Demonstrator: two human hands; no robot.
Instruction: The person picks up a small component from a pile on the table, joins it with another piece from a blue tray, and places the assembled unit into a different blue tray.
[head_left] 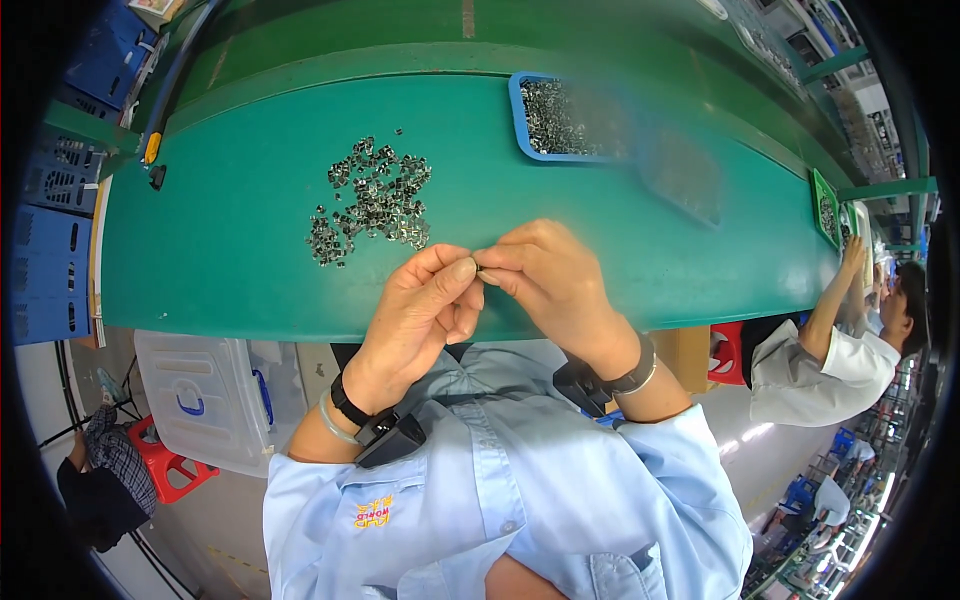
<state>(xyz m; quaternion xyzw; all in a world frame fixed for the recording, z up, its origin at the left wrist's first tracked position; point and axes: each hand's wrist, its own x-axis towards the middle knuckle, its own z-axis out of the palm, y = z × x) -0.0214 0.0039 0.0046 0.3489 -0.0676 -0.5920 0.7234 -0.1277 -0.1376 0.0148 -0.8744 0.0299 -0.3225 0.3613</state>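
Note:
My left hand point(420, 305) and my right hand point(553, 280) meet at the near side of the green table, in front of my chest. Thumb and fingers of both are pinched together around a tiny dark piece point(478, 268). Fingertips cover most of it, so its exact kind does not show. Just beyond my left hand lies a loose pile of small shiny metal parts point(385, 195), spread over the green tabletop point(240, 230). Farther off to the right, a blue tray point(518, 120) holds many similar small parts; a blurred patch hides its right side.
A smeared blue shape point(685, 180) is right of the tray. A green tray point(822, 205) sits at the table's right end, near a co-worker point(830, 365). Below the table at left are a clear plastic bin point(200, 395) and a red stool point(175, 470). Blue crates point(50, 275) line the left.

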